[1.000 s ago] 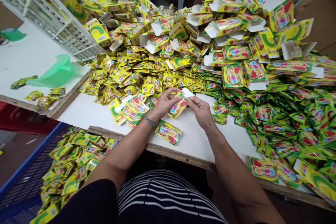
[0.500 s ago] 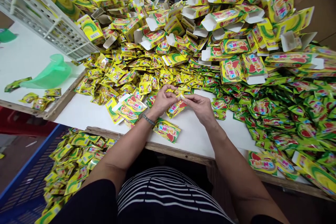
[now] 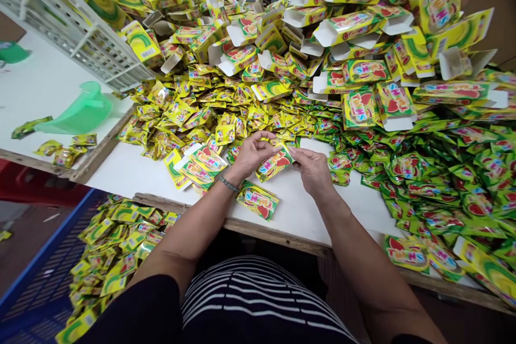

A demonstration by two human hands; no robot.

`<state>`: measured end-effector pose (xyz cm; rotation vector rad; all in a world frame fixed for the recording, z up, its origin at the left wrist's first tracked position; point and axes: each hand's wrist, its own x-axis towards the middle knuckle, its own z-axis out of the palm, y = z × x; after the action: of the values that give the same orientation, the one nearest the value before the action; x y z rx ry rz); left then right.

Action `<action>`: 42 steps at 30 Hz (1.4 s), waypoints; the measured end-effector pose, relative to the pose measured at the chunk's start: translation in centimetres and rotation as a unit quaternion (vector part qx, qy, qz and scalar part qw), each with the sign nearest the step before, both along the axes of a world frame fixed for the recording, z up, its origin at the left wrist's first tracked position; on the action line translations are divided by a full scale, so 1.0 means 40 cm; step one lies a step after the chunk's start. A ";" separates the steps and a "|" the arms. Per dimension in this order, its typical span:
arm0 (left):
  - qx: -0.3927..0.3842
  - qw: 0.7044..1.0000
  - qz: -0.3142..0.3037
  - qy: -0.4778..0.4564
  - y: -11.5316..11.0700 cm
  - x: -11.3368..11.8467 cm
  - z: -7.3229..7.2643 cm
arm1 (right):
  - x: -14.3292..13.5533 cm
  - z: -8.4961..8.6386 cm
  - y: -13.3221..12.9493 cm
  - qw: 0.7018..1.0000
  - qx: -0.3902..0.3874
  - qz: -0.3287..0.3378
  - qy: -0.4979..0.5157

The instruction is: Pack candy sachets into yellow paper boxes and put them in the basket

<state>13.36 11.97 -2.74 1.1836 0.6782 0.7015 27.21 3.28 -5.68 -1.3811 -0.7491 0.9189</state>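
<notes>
Between my two hands is a small yellow-green printed box (image 3: 274, 163), tilted above the white table. My left hand (image 3: 250, 157) pinches its upper left part with thumb and finger. At its right end, my right hand (image 3: 313, 167) grips the edge with closed fingers. Another printed box (image 3: 257, 200) lies flat just below, near the table's front edge. Several more boxes (image 3: 201, 166) are stacked loosely to the left of my left wrist.
Yellow sachets (image 3: 173, 113) and green sachets (image 3: 423, 172) are heaped behind and right. Open cartons (image 3: 350, 27) pile at the back. A white crate (image 3: 88, 37), green scoop (image 3: 76, 113) and blue basket (image 3: 52, 263) of filled boxes stand left.
My right hand has moved slightly right and down, from the box's top corner to its right end. More of the box's printed face shows.
</notes>
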 end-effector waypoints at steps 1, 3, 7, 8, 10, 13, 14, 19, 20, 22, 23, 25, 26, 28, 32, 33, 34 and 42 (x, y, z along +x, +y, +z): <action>-0.006 1.000 0.006 -0.006 0.000 0.001 -0.003 | -0.009 0.005 -0.004 1.000 0.006 -0.006 -0.025; -0.013 1.000 0.017 -0.017 0.000 0.003 -0.009 | -0.033 0.017 -0.013 0.993 0.034 -0.026 -0.113; -0.016 0.999 0.030 -0.020 0.003 -0.001 -0.010 | -0.068 0.037 -0.023 0.947 0.086 -0.047 -0.307; -0.018 0.999 0.033 -0.018 0.005 -0.004 -0.007 | -0.068 0.038 -0.023 0.943 0.086 -0.040 -0.320; -0.019 0.999 0.034 -0.004 0.007 -0.014 0.003 | -0.056 0.034 -0.019 0.951 0.080 -0.021 -0.298; 0.014 0.997 -0.048 0.055 0.000 -0.036 0.025 | -0.026 0.013 -0.004 0.969 0.054 -0.036 -0.240; 0.039 0.990 -0.106 0.081 -0.008 -0.044 0.031 | -0.018 0.002 0.003 0.969 0.043 -0.047 -0.238; 0.269 0.905 -0.253 0.212 -0.063 -0.086 0.052 | -0.014 -0.070 0.041 0.925 0.047 0.045 -0.374; 0.305 0.895 -0.224 0.237 -0.065 -0.097 0.056 | -0.016 -0.084 0.046 0.911 0.050 0.072 -0.402; 0.348 0.877 -0.128 0.304 -0.045 -0.122 0.066 | -0.017 -0.105 0.051 0.890 0.045 0.106 -0.442; 0.360 0.863 -0.065 0.348 -0.024 -0.134 0.073 | -0.016 -0.111 0.050 0.881 0.041 0.117 -0.457; 0.370 0.812 0.067 0.446 0.033 -0.154 0.086 | -0.011 -0.117 0.047 0.864 0.033 0.139 -0.482; 0.368 0.779 0.117 0.494 0.064 -0.161 0.092 | -0.008 -0.118 0.044 0.858 0.025 0.147 -0.491; 0.357 0.719 0.149 0.578 0.118 -0.166 0.100 | -0.003 -0.119 0.041 0.854 0.000 0.140 -0.501; 0.377 0.656 0.108 0.644 0.149 -0.147 0.098 | 0.005 -0.122 0.040 0.868 -0.043 0.088 -0.487; 0.384 0.656 0.106 0.641 0.143 -0.141 0.097 | 0.007 -0.122 0.040 0.871 -0.055 0.083 -0.481; 0.387 0.665 0.107 0.630 0.133 -0.134 0.096 | 0.010 -0.120 0.040 0.874 -0.067 0.080 -0.474; 0.356 0.853 0.157 0.348 0.073 -0.050 0.072 | 0.054 -0.059 0.024 0.975 -0.061 0.029 -0.214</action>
<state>11.36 14.90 0.14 2.0914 1.3048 0.8289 29.37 4.23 -8.02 -1.7003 -1.0757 0.7275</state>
